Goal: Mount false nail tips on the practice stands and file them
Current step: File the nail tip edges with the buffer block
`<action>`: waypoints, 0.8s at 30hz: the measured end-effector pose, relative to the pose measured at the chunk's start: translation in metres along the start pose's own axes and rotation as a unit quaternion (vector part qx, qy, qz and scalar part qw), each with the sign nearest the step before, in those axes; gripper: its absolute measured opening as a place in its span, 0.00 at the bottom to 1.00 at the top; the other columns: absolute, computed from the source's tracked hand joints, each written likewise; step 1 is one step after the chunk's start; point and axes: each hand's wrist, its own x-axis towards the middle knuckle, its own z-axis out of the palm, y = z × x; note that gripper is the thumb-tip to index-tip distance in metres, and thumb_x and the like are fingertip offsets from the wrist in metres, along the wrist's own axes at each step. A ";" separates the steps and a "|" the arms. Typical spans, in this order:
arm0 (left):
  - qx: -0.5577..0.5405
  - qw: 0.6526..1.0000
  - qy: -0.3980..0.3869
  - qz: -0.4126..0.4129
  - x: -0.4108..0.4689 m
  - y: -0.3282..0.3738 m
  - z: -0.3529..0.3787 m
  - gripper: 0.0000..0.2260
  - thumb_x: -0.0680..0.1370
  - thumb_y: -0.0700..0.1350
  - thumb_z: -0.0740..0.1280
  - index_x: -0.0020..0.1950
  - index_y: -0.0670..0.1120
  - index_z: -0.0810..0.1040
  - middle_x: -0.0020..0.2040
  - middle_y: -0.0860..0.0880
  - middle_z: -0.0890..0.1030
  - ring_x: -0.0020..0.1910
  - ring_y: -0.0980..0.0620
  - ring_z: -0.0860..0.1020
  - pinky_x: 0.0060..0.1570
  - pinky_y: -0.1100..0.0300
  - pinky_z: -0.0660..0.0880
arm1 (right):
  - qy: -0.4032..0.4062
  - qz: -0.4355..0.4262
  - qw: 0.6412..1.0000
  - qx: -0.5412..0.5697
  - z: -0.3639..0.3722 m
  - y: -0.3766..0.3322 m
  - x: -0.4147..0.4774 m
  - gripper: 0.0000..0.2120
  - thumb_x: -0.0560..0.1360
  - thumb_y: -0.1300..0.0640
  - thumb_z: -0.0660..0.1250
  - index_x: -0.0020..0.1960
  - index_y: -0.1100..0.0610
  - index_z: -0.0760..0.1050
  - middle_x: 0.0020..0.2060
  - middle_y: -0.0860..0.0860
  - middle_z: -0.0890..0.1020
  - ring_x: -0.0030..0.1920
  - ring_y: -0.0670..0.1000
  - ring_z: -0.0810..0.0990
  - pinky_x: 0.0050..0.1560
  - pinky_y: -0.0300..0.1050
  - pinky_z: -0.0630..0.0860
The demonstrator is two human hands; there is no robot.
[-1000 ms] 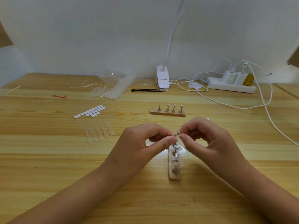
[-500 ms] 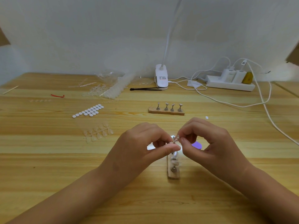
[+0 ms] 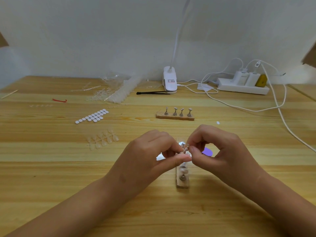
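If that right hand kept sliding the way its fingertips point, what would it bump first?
The right hand pinches the small metal peg; pushing on, its fingertips would probably meet the left hand just across, though depth is unclear.

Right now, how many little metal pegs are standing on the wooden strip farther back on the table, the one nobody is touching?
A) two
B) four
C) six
B: the far wooden strip carries four metal pegs, standing side by side in one row.
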 end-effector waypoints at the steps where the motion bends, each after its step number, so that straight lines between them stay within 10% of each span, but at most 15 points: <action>1: 0.001 1.000 0.000 -0.001 0.000 0.000 0.000 0.13 0.76 0.53 0.68 0.43 0.44 0.82 0.37 0.54 0.79 0.38 0.57 0.76 0.41 0.62 0.74 | 0.001 0.002 1.000 -0.002 0.000 0.000 0.000 0.04 0.69 0.63 0.68 0.38 0.55 0.77 0.33 0.44 0.78 0.36 0.47 0.76 0.39 0.36 0.72; 24: 0.009 1.000 0.007 0.008 0.001 -0.002 0.001 0.13 0.75 0.53 0.69 0.41 0.44 0.82 0.36 0.56 0.77 0.37 0.59 0.74 0.40 0.63 0.73 | -0.018 0.009 1.000 0.005 -0.004 0.002 0.000 0.04 0.70 0.63 0.69 0.40 0.55 0.80 0.34 0.44 0.80 0.36 0.48 0.79 0.40 0.35 0.73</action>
